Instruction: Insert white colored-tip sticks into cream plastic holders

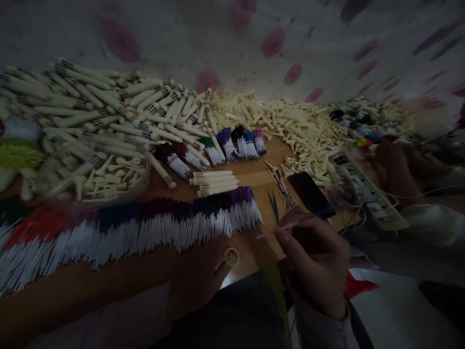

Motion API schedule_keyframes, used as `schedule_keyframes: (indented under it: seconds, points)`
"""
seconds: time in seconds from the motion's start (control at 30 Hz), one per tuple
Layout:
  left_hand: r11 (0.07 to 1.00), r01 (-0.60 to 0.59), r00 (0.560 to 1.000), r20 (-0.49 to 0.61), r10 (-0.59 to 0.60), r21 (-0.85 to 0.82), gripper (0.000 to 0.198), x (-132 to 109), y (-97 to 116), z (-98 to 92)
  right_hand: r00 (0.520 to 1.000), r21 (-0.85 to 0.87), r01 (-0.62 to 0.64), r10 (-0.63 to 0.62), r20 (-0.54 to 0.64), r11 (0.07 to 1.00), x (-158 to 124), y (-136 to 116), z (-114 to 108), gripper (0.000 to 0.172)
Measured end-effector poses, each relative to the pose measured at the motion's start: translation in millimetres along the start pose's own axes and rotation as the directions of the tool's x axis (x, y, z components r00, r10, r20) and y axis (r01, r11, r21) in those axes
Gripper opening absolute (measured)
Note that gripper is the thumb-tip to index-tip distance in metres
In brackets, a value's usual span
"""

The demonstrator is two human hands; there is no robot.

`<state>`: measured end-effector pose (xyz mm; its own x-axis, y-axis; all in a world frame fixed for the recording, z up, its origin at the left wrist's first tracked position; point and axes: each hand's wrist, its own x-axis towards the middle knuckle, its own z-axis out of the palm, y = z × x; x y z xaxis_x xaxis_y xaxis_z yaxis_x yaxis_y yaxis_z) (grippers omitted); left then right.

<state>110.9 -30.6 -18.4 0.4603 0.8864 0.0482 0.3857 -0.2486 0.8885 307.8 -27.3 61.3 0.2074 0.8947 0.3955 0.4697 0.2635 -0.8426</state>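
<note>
My right hand [319,257] is closed in a pinch on a thin pen refill [267,233], whose pale end points left over the table. My left hand [198,269], low by the table's front edge, is wrapped round a cream pen barrel [231,257]. The barrel's round open end faces up toward me, and the rest is hidden in the fingers. Just beyond the left hand lies a long row of pen refills [163,230] with white tubes and coloured ends. Four-sided order aside, several cream pen barrels [214,184] lie side by side behind that row.
Piles of pen barrels [83,92] and small cream parts [308,123] cover the back. A clear tub [147,177] stands left. Tweezers [273,206], a phone [308,189] and a power strip [366,191] with cables lie right. Another person's hand [394,162] is at far right.
</note>
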Motion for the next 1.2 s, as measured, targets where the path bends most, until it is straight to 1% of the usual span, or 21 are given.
schedule_keyframes:
  seconds: [0.03, 0.07, 0.1, 0.17, 0.27, 0.3, 0.37, 0.43, 0.47, 0.53, 0.6, 0.7, 0.77, 0.83, 0.93, 1.0, 1.07, 1.1, 1.13, 1.17, 1.2]
  points:
    - [1.000, -0.002, 1.000, -0.005, 0.002, 0.018, 0.018, -0.1, -0.1, 0.1, 0.997, -0.098, -0.060, 0.065, 0.042, 0.993, 2.0, 2.4, 0.6, 0.014]
    - [0.999, -0.002, 1.000, -0.009, 0.002, 0.037, 0.018, -0.3, 0.0, 0.2, 0.986, -0.242, -0.131, 0.153, 0.072, 0.961, 6.9, 8.0, 1.2, 0.016]
    - [0.999, -0.003, 1.000, -0.010, 0.003, 0.053, 0.018, -0.4, 0.0, 0.4, 0.958, -0.421, -0.174, 0.252, 0.138, 0.890, 14.0, 16.1, 1.6, 0.020]
    - [0.998, -0.014, 1.000, -0.004, 0.015, 0.066, 0.018, -0.8, 0.0, 1.0, 0.919, -0.537, -0.187, 0.340, 0.200, 0.823, 30.2, 35.4, 2.0, 0.012]
    - [0.997, -0.029, 0.999, -0.017, 0.030, 0.070, 0.017, -1.7, -0.4, 2.8, 0.869, -0.649, -0.153, 0.414, 0.271, 0.745, 47.4, 55.0, 1.9, 0.012]
    - [0.997, -0.026, 0.999, -0.031, 0.028, 0.071, 0.018, -2.1, -0.4, 3.3, 0.858, -0.678, -0.141, 0.431, 0.280, 0.721, 49.7, 56.3, 2.2, 0.012]
    - [0.998, -0.010, 0.999, -0.041, 0.013, 0.067, 0.017, -2.8, 0.4, 3.5, 0.857, -0.723, -0.127, 0.442, 0.266, 0.679, 49.5, 51.0, 4.1, 0.012]
    - [0.998, 0.010, 1.000, -0.008, -0.009, 0.068, 0.015, -3.2, 2.7, 2.0, 0.865, -0.737, -0.104, 0.426, 0.264, 0.668, 45.4, 39.1, 9.5, 0.015]
    - [0.997, 0.019, 1.000, 0.021, -0.021, 0.074, 0.014, -3.4, 4.2, 0.7, 0.866, -0.732, -0.085, 0.414, 0.282, 0.676, 42.7, 32.8, 13.9, 0.017]
    - [0.994, 0.042, 0.997, 0.053, -0.048, 0.096, 0.013, -4.0, 6.6, -2.1, 0.840, -0.709, -0.035, 0.405, 0.361, 0.705, 37.5, 23.0, 25.5, 0.016]
    - [0.992, 0.066, 0.996, 0.054, -0.072, 0.103, 0.013, -5.0, 6.6, -3.6, 0.807, -0.705, -0.004, 0.419, 0.416, 0.709, 34.1, 19.8, 39.0, 0.016]
    - [0.996, 0.068, 0.997, 0.031, -0.070, 0.057, 0.014, -7.0, 1.7, -2.0, 0.774, -0.703, 0.018, 0.436, 0.460, 0.711, 32.8, 24.8, 55.8, 0.016]
    - [0.998, 0.051, 0.999, 0.005, -0.051, 0.021, 0.016, -8.1, -2.1, 0.1, 0.764, -0.703, 0.025, 0.440, 0.472, 0.710, 33.9, 29.9, 62.5, 0.016]
    - [0.999, 0.054, 0.999, -0.011, -0.054, 0.000, 0.016, -8.6, -3.3, 0.8, 0.765, -0.706, 0.025, 0.442, 0.469, 0.707, 36.3, 33.9, 65.9, 0.016]
    - [0.992, 0.127, 0.992, 0.017, -0.127, -0.015, 0.016, -7.9, 2.1, -2.6, 0.774, -0.689, 0.002, 0.435, 0.460, 0.725, 42.6, 36.0, 65.4, 0.015]
    - [0.982, 0.187, 0.982, 0.048, -0.185, -0.032, 0.016, -6.8, 8.0, -6.6, 0.789, -0.640, -0.025, 0.408, 0.459, 0.768, 46.0, 33.3, 60.3, 0.011]
    - [0.974, 0.222, 0.974, 0.061, -0.219, -0.045, 0.017, -5.6, 12.6, -9.9, 0.814, -0.562, -0.051, 0.361, 0.455, 0.825, 43.6, 26.3, 51.2, 0.009]
    - [0.973, 0.226, 0.973, 0.056, -0.223, -0.041, 0.018, -5.2, 13.7, -11.0, 0.840, -0.503, -0.067, 0.320, 0.437, 0.862, 38.8, 21.5, 45.6, 0.009]
    - [0.975, 0.221, 0.975, 0.041, -0.220, -0.029, 0.018, -4.9, 13.9, -11.5, 0.864, -0.452, -0.081, 0.289, 0.413, 0.888, 31.3, 16.2, 39.6, 0.014]
    - [0.979, 0.203, 0.979, 0.021, -0.203, -0.013, 0.018, -4.7, 13.2, -11.5, 0.911, -0.388, -0.095, 0.237, 0.337, 0.917, 21.6, 10.7, 33.7, 0.019]
    - [0.985, 0.172, 0.985, 0.003, -0.172, 0.004, 0.018, -4.7, 12.0, -11.1, 0.976, -0.194, -0.085, 0.121, 0.183, 0.977, 10.3, 5.4, 28.3, 0.020]
